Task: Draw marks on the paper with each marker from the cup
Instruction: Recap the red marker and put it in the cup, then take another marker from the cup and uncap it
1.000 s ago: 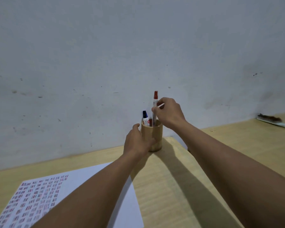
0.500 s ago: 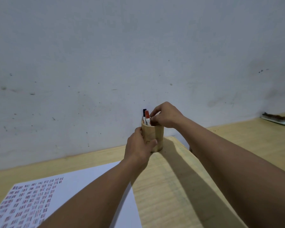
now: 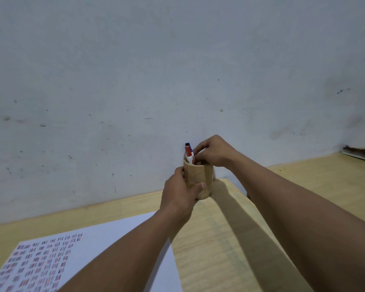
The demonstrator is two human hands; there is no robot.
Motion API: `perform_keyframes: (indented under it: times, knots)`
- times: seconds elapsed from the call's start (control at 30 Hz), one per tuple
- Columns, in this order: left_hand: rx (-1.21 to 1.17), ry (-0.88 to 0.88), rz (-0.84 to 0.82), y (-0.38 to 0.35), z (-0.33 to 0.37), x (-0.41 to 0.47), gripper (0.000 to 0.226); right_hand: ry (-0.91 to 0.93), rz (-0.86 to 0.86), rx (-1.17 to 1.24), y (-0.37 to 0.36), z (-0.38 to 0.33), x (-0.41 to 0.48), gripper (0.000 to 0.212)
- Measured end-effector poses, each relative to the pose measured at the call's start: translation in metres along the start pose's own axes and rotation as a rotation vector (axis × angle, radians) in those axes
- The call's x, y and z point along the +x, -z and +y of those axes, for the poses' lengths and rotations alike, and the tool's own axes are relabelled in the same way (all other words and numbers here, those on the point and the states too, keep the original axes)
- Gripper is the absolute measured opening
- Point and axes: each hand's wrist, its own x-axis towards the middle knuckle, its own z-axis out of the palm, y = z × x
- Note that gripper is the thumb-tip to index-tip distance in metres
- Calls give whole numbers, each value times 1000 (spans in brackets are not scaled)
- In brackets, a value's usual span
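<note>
Two markers [image 3: 189, 153] upright in cup [image 3: 198, 178] — caps up, near-vertical.

One head-worn wide view, looking forward and slightly down along both forearms; the wall [image 3: 177, 60] fills the upper frame, close; counter [image 3: 230, 239] below

A pale grey-white wall [image 3: 135, 70] is filling most of the view, showing scattered dark specks, scuffs and a few faint smudges toward the right. A light wooden desk [image 3: 230, 239] is running along its base, its grain catching soft, even light. Long shadows are falling across the desk surface. At the far right edge, a brush-like object [image 3: 359, 152] is lying against the wall.
</note>
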Motion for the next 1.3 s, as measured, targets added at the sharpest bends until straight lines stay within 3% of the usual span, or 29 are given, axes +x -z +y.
perform_keyframes:
  times: [0.1, 0.27, 0.47, 0.67, 0.83, 1.03, 1.13, 1.3]
  knots:
    - [-11, 3, -2, 0, 1, -1, 55, -3, 16, 0, -1, -3, -2, 4]
    - [-18, 12, -9, 0, 4, -3, 58, -4, 77, 55, 0, 1, -5, 13]
    - [-23, 48, -5, 3, 11, -11, 61, 45, 201, 162, 19, -6, -19, 8]
    - [63, 61, 33, 29, 29, -25, 85, 145, 309, 175, 34, -42, -44, 14]
    - [3, 29, 161, 77, 50, -43, 60, 228, 293, 174, 30, -84, -76, 14]
    - [-218, 25, 327, 146, 80, -69, 32, 288, 130, 85, -8, -119, -115, 15]
    - [-399, 72, 285, 175, 86, -80, 27, 319, 74, 2, -27, -129, -130, 12]
    - [-347, 32, 162, 205, 77, -95, 22, 350, 8, -75, -47, -149, -150, 17]
